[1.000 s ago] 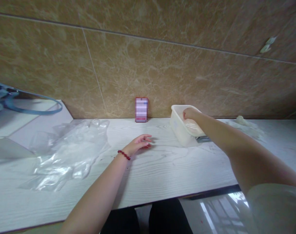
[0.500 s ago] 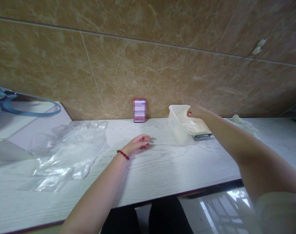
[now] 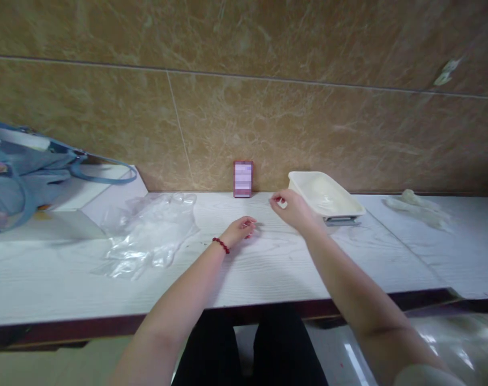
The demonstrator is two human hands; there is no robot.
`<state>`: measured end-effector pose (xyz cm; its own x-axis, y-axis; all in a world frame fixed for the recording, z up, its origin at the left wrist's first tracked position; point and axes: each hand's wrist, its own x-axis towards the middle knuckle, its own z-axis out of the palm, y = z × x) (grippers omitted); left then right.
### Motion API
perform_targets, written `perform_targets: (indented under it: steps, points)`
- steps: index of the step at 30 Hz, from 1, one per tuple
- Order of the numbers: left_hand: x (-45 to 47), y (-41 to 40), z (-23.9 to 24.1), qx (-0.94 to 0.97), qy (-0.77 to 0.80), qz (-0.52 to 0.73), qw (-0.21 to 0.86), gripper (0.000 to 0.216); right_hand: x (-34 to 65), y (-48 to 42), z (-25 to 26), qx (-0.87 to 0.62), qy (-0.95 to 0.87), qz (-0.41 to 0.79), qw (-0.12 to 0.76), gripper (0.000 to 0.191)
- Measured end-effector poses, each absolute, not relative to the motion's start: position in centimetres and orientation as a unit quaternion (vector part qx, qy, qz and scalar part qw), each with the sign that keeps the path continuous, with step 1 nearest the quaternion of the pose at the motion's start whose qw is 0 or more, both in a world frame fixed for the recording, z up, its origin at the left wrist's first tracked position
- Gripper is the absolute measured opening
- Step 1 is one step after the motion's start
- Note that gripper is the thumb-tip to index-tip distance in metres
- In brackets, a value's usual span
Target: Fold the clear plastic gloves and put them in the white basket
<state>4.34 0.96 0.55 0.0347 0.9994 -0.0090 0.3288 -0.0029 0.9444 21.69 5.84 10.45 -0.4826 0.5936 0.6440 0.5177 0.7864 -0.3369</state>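
Observation:
My right hand (image 3: 292,210) hovers over the worktop (image 3: 276,268), just left of a white plastic bin (image 3: 342,187). Its thumb and fingertips are pinched together; whatever lies between them is too small or hidden to make out. Inside the bin is something clear and shiny like thin plastic film. To the left, my left hand (image 3: 240,230) rests low over the worktop, fingers loosely curled and a little apart, with nothing visible in it. A red bead bracelet (image 3: 221,245) circles the left wrist. Clear plastic bags (image 3: 151,230) lie spread farther left.
A phone (image 3: 243,179) with a blurred screen leans against the tiled wall (image 3: 308,123). At the left, a blue bag (image 3: 46,166) sits on a white box (image 3: 103,198). A crumpled translucent plastic piece (image 3: 420,208) lies right of the bin. The worktop's front edge (image 3: 268,311) runs near my legs.
My right hand has come out of the bin and moved left, its forearm now clear of the bin's opening. The left hand's fingers have curled in slightly. The view has shifted left.

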Motion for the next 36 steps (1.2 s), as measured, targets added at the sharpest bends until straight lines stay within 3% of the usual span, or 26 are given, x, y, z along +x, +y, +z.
perform_targets:
  steps: [5,14,18,24,31,36]
  points:
    - [0.6,-3.8,4.0,0.666,0.702,0.206,0.148,0.027,16.0,5.4,3.4,-0.341,-0.824,0.151,0.426,0.013]
    - [-15.2,-12.3,3.8,0.415,0.902,0.097,-0.075,0.042,16.0,6.0,-0.7,-0.365,-0.801,0.271,0.39,0.021]
    - [-16.7,-12.5,3.1,0.397,0.912,0.068,-0.073,0.051,15.9,6.2,-0.7,-0.376,-0.793,0.292,0.381,0.023]
    - [-14.6,-11.7,2.5,0.41,0.908,0.056,-0.069,0.027,16.0,6.2,-0.8,-0.394,-0.781,0.298,0.381,0.024]
    - [-14.4,-11.6,1.4,0.442,0.882,0.152,-0.057,0.024,15.9,6.3,-0.8,-0.412,-0.771,0.312,0.373,0.025]
    - [-13.7,-11.2,1.6,0.418,0.837,0.354,0.008,0.015,15.8,6.4,-1.1,-0.402,-0.767,0.321,0.383,0.025]
